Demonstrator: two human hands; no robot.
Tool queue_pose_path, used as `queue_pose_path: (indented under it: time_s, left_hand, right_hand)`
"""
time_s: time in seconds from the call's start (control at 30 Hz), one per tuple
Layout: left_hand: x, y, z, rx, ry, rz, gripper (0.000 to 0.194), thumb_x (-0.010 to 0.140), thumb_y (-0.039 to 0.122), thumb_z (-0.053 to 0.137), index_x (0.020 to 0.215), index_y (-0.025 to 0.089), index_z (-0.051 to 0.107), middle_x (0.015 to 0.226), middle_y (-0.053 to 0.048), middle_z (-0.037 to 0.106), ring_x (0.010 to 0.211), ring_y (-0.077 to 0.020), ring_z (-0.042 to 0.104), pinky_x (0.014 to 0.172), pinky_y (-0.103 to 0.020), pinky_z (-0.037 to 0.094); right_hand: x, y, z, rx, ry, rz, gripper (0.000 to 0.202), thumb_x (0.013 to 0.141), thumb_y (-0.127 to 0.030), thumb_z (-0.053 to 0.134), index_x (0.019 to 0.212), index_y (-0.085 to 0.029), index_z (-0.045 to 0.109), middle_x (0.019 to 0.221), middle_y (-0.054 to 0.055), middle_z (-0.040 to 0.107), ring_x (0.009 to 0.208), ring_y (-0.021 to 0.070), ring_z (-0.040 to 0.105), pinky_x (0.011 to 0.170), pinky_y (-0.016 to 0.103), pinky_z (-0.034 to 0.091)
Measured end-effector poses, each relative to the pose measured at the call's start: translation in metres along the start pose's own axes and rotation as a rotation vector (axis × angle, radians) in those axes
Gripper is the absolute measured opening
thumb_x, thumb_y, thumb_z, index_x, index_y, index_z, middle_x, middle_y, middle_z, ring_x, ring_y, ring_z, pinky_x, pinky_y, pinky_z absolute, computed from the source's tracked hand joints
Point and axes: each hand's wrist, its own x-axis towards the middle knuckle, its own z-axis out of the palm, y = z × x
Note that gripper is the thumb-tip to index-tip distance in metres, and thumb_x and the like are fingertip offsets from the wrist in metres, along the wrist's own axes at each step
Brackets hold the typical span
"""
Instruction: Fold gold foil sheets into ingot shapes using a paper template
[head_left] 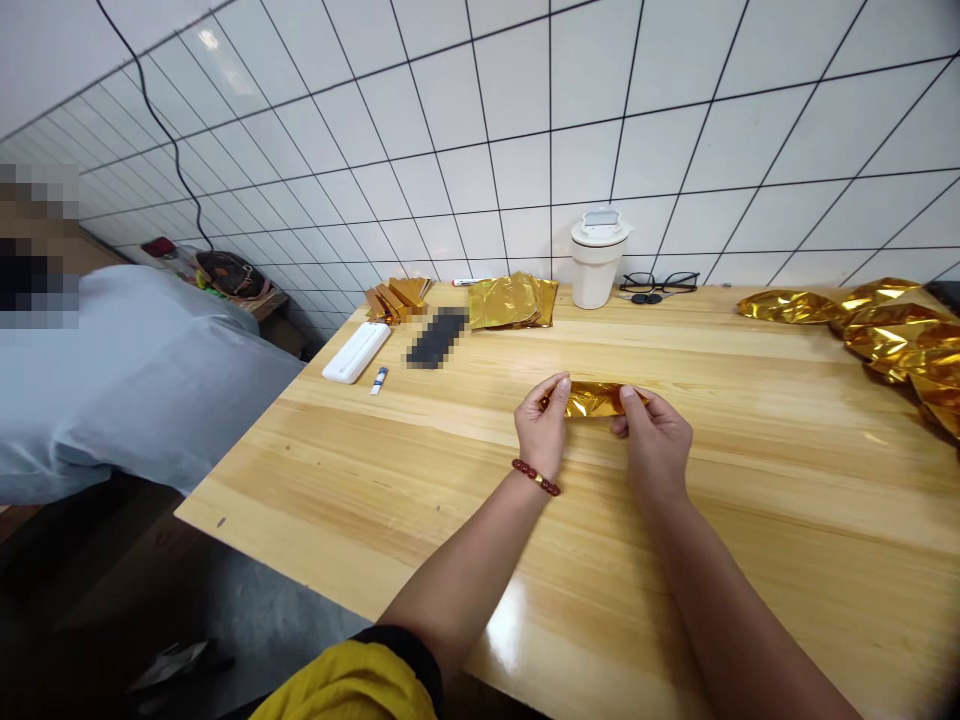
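Between my two hands stretches a piece of gold foil paper [594, 400], folded or rolled into a narrow strip and creased on its surface. My left hand [544, 420] pinches its left end, thumb on top, and a beaded bracelet [535, 477] circles that wrist. At the right end, my right hand [654, 435] grips the strip between thumb and fingers. Both hands are just above the wooden table [465, 520]. Beyond them lies a stack of flat gold foil sheets [511, 302].
Puffed gold foil pieces [900, 335] are heaped at the right. Narrow folded gold strips [397, 298], a white power bank [356, 352], a blurred dark object [436, 338], a small tube [379, 380], a white cup [597, 262] and glasses [660, 283] stand toward the back. A person in grey [150, 380] is at left.
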Motion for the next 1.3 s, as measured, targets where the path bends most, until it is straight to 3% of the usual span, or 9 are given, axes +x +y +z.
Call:
queue_pose_path:
  time_s: [0.13, 0.27, 0.4, 0.6, 0.73, 0.83, 1.03, 1.17, 1.3]
  left_hand:
    - [-0.001, 0.002, 0.002, -0.054, -0.035, -0.059, 0.045, 0.059, 0.033, 0.085, 0.098, 0.017, 0.069, 0.091, -0.006, 0.072, 0.084, -0.0169, 0.067, 0.081, -0.032, 0.051]
    - [-0.004, 0.004, 0.003, 0.005, -0.062, -0.054, 0.036, 0.056, 0.032, 0.085, 0.082, 0.016, 0.066, 0.084, -0.003, 0.07, 0.075, -0.0146, 0.065, 0.075, -0.029, 0.051]
    - [-0.006, 0.005, 0.003, 0.015, -0.058, -0.041, 0.039, 0.053, 0.029, 0.087, 0.079, 0.017, 0.06, 0.076, 0.0, 0.066, 0.071, -0.0124, 0.062, 0.072, -0.027, 0.05]
    - [-0.009, 0.007, 0.005, 0.031, -0.101, 0.016, 0.041, 0.055, 0.031, 0.086, 0.086, 0.018, 0.062, 0.085, -0.002, 0.067, 0.076, -0.0134, 0.063, 0.074, -0.027, 0.051]
    - [-0.009, 0.006, 0.005, -0.029, -0.137, -0.082, 0.049, 0.056, 0.035, 0.086, 0.099, 0.018, 0.068, 0.091, -0.005, 0.07, 0.08, -0.0149, 0.065, 0.077, -0.029, 0.052]
    - [-0.009, 0.002, 0.003, 0.008, -0.181, -0.093, 0.043, 0.063, 0.037, 0.082, 0.1, 0.019, 0.072, 0.095, -0.007, 0.072, 0.085, -0.0175, 0.066, 0.081, -0.031, 0.052]
    - [-0.009, -0.001, -0.001, 0.091, -0.197, 0.065, 0.03, 0.08, 0.037, 0.068, 0.106, 0.023, 0.073, 0.109, -0.008, 0.072, 0.103, -0.0206, 0.065, 0.094, -0.036, 0.05]
    - [-0.011, 0.003, 0.0, 0.087, -0.156, 0.102, 0.025, 0.082, 0.035, 0.066, 0.102, 0.023, 0.075, 0.103, -0.007, 0.073, 0.101, -0.0196, 0.066, 0.099, -0.037, 0.047]
    - [-0.012, 0.005, 0.001, 0.079, -0.151, 0.085, 0.03, 0.075, 0.034, 0.074, 0.102, 0.023, 0.074, 0.103, -0.007, 0.073, 0.099, -0.0195, 0.067, 0.095, -0.036, 0.049]
  right_hand:
    - [0.004, 0.001, 0.0, 0.089, 0.056, 0.015, 0.031, 0.073, -0.044, 0.071, 0.089, -0.017, 0.069, 0.066, -0.002, 0.062, 0.048, 0.0089, 0.051, 0.049, 0.024, 0.044]
    - [0.005, 0.0, 0.003, 0.137, 0.06, 0.019, 0.038, 0.063, -0.039, 0.08, 0.087, -0.019, 0.061, 0.069, -0.004, 0.061, 0.051, 0.0092, 0.052, 0.05, 0.024, 0.045]
    - [0.004, 0.001, 0.005, 0.126, 0.014, 0.01, 0.046, 0.056, -0.035, 0.085, 0.086, -0.02, 0.054, 0.072, -0.004, 0.061, 0.059, 0.0111, 0.056, 0.057, 0.025, 0.047]
    - [0.005, 0.003, 0.002, 0.081, 0.073, -0.015, 0.039, 0.063, -0.04, 0.08, 0.077, -0.021, 0.049, 0.064, -0.007, 0.048, 0.051, 0.008, 0.044, 0.049, 0.022, 0.039]
    - [0.006, 0.006, 0.002, 0.09, 0.092, -0.032, 0.038, 0.063, -0.04, 0.08, 0.076, -0.021, 0.049, 0.063, -0.008, 0.048, 0.051, 0.0079, 0.043, 0.049, 0.021, 0.039]
    - [0.006, 0.007, 0.002, 0.059, 0.069, -0.068, 0.035, 0.068, -0.045, 0.075, 0.084, -0.021, 0.055, 0.066, -0.005, 0.052, 0.054, 0.01, 0.048, 0.05, 0.023, 0.041]
    - [0.0, 0.002, 0.001, -0.038, -0.062, -0.057, 0.046, 0.078, -0.05, 0.064, 0.112, -0.019, 0.064, 0.084, 0.003, 0.065, 0.058, 0.0121, 0.051, 0.052, 0.025, 0.043]
    - [-0.004, -0.004, -0.001, -0.054, -0.045, -0.015, 0.05, 0.087, -0.055, 0.051, 0.116, -0.017, 0.066, 0.082, 0.003, 0.064, 0.052, 0.01, 0.047, 0.05, 0.025, 0.041]
    - [-0.005, -0.004, -0.001, -0.112, -0.072, -0.02, 0.053, 0.085, -0.056, 0.054, 0.119, -0.018, 0.066, 0.088, 0.004, 0.066, 0.055, 0.0112, 0.049, 0.052, 0.026, 0.044]
